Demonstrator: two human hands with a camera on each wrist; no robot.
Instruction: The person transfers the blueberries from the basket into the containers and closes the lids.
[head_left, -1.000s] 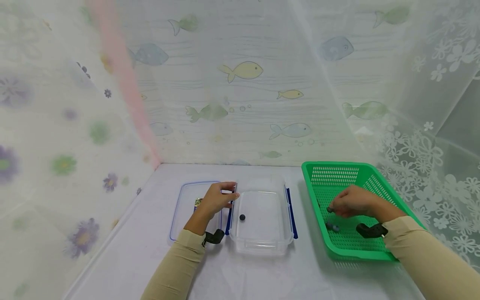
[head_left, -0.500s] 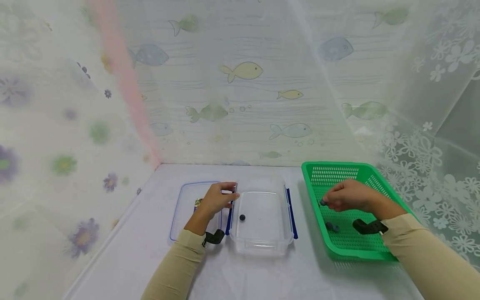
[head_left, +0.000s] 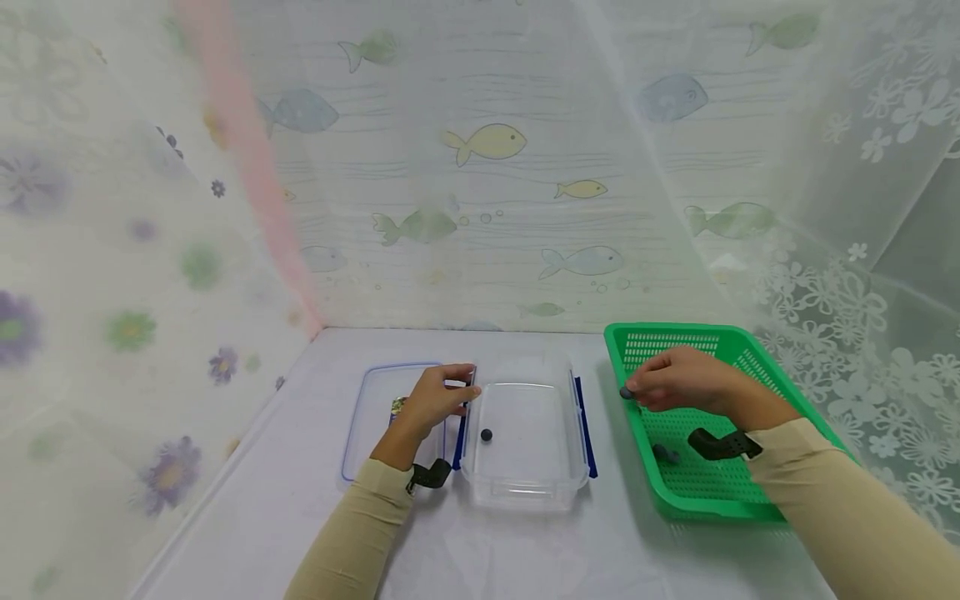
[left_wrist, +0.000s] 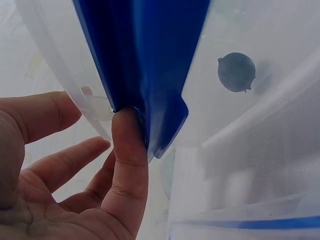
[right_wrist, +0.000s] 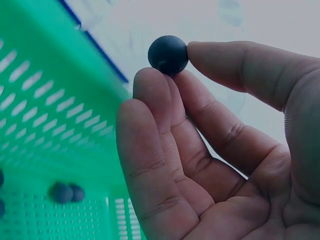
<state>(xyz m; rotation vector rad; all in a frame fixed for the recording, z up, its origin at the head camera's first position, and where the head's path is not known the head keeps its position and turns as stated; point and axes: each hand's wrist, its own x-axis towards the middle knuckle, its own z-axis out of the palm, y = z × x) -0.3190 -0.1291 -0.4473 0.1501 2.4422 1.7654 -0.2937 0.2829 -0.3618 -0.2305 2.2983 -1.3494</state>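
My right hand [head_left: 678, 379] pinches a small dark ball [right_wrist: 168, 54] between thumb and fingertips, held up at the left rim of the green basket [head_left: 660, 498]. Inside the basket, several more dark balls [head_left: 665, 454] lie on the bottom. At the centre stands a clear plastic food container [head_left: 525, 492] with blue side latches [head_left: 586, 429], and one dark ball [head_left: 486, 435] sits in it toward the left. My left hand [head_left: 431, 407] holds the container's left side, with a finger against the blue latch [left_wrist: 145, 60] in the left wrist view.
Left of the container lies a clear lid [head_left: 360, 417] with a blue seal, partly behind the left forearm; a small colourful label [head_left: 397, 406] shows on it. A white cloth covers the table [head_left: 247, 517]. Patterned curtains [head_left: 480, 208] hang behind and at the sides.
My right hand has risen from inside the green basket and moved left to its rim, carrying the pinched ball. My left hand stays at the container's side.
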